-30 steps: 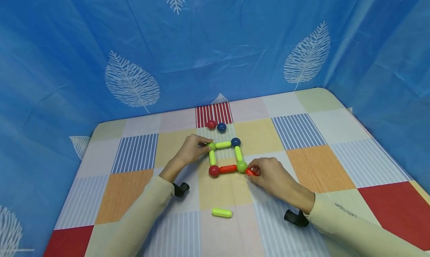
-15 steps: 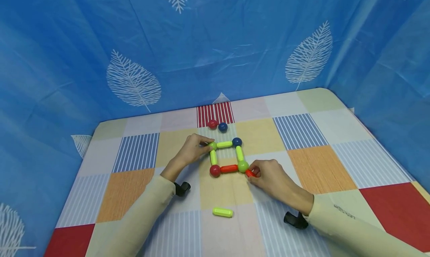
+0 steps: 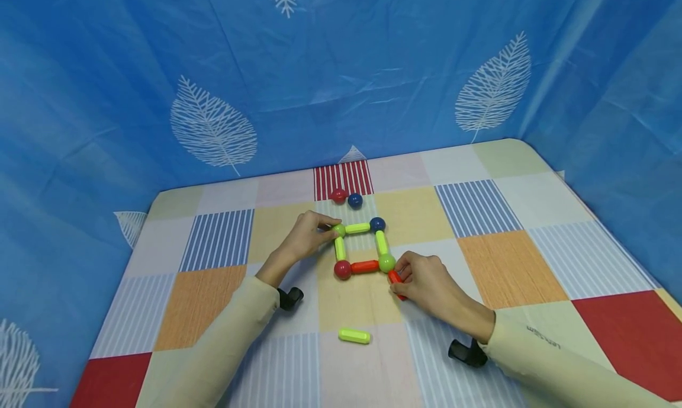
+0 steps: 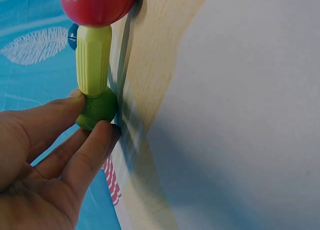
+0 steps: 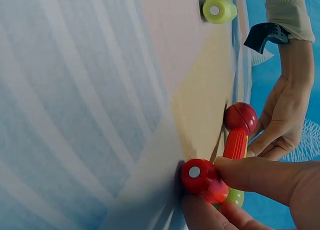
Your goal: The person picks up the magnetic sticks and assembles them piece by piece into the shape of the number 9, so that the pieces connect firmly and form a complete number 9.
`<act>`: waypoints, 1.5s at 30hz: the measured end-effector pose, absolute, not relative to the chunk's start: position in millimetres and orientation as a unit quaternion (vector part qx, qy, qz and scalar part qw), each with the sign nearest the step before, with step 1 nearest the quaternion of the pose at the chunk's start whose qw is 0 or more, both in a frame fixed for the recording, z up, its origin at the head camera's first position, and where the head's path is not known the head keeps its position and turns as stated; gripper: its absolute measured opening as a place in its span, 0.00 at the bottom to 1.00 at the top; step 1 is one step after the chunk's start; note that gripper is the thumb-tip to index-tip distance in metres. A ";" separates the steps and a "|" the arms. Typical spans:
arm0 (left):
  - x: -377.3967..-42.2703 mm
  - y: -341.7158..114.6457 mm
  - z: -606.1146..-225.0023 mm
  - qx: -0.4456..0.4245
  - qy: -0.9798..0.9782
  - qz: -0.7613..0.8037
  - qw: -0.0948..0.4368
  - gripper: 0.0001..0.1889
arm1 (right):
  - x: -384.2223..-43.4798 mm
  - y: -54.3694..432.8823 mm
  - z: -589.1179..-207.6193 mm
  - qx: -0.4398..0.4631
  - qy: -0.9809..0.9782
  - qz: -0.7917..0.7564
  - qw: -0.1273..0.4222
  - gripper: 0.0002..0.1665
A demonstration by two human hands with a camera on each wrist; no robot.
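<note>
A four-sided frame of magnetic rods and balls lies on the cloth. Its corners are a green ball [image 3: 339, 230], a blue ball [image 3: 377, 224], a red ball [image 3: 343, 270] and a second green ball [image 3: 386, 263]. Yellow-green rods [image 3: 357, 228] form three sides, a red rod [image 3: 365, 267] the near one. My left hand [image 3: 302, 236] pinches the far-left green ball between thumb and fingers. Thumb and fingertips of my right hand [image 3: 428, 280] pinch another red magnetic rod [image 5: 202, 177], its far end at the near-right green ball, its round metal end facing the right wrist camera.
Beyond the frame lie a loose red ball [image 3: 338, 196] and a loose blue ball [image 3: 355, 201]. A single yellow-green rod [image 3: 354, 336] rests nearer me. The patchwork tablecloth [image 3: 479, 206] ends at a blue leaf-print curtain [image 3: 346, 88] behind and at the sides.
The red rod in my right hand has swung from pointing rightward to pointing more toward me, its far end staying by the green ball. My left hand keeps its pinch.
</note>
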State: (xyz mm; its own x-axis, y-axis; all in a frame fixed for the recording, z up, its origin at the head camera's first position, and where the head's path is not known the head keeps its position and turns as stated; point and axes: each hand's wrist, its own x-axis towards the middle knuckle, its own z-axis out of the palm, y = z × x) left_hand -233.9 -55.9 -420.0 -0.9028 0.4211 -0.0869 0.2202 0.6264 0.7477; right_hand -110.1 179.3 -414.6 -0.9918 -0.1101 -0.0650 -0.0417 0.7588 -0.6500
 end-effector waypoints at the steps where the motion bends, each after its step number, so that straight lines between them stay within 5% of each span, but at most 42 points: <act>1: -234.1 -55.7 -420.0 0.182 0.892 0.394 0.127 0.15 | -110.4 179.6 -414.6 -0.039 0.936 -0.347 0.052 0.15; 18: -235.1 -55.2 -418.2 0.190 0.892 0.389 0.125 0.16 | -116.7 189.3 -412.9 0.016 0.892 -0.430 0.141 0.16; 45: -233.6 -56.4 -416.8 0.175 0.893 0.391 0.135 0.16 | -117.4 186.3 -415.0 0.041 0.863 -0.478 0.161 0.15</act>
State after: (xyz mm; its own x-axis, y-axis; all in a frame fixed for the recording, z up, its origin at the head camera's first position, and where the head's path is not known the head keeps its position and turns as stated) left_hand -233.6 -56.4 -416.8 -0.9022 0.4185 -0.1049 0.2065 0.6323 0.7467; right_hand -117.4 186.3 -415.0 -0.9446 -0.0825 -0.3177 0.2255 0.5403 -0.8107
